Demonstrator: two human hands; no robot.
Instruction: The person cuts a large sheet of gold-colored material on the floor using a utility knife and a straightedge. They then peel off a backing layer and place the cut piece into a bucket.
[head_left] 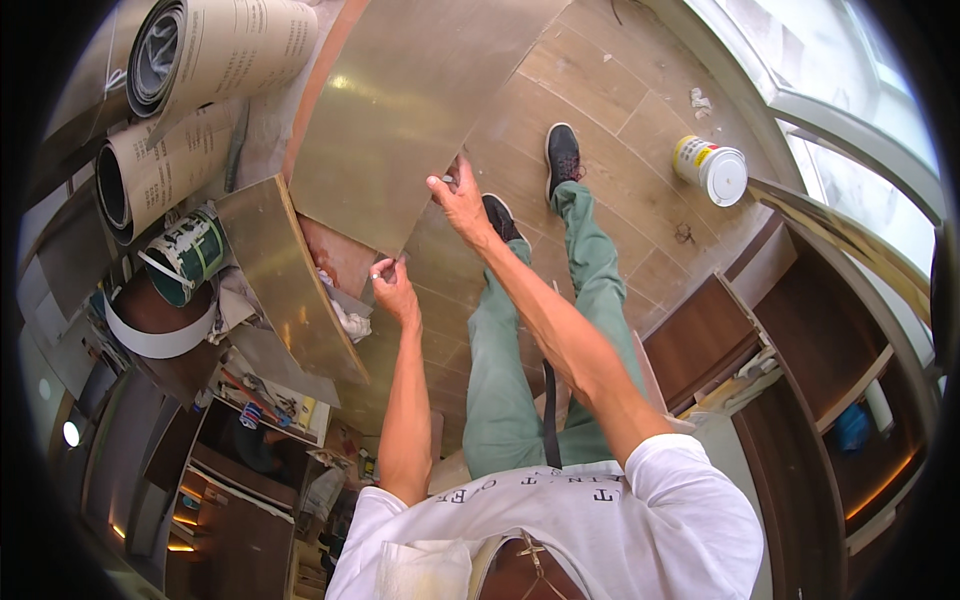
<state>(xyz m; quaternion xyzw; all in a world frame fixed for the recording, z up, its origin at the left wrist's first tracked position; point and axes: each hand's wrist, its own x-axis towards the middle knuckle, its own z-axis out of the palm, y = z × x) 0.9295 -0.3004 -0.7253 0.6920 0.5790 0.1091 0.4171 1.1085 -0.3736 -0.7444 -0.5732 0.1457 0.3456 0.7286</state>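
A large, glossy bronze-brown sheet panel (390,120) slants up from the near side. My left hand (396,292) is closed at its near corner, thumb and fingers pinched on the edge. Farther along the right-hand edge, my right hand (463,208) grips the same sheet, with its thumb up and the other fingers partly hidden. A narrower brown board (290,270) with a pale wooden edge leans just left of my left hand. Below it lies a crumpled white wad (348,322).
Two rolls of printed brown sheeting (240,50) and a green bucket (187,255) stand at the left. A white tub (712,170) lies on the plank floor (640,200) at the right. Dark open cabinets (800,320) are at the right, and a tool-filled shelf (265,390) at lower left.
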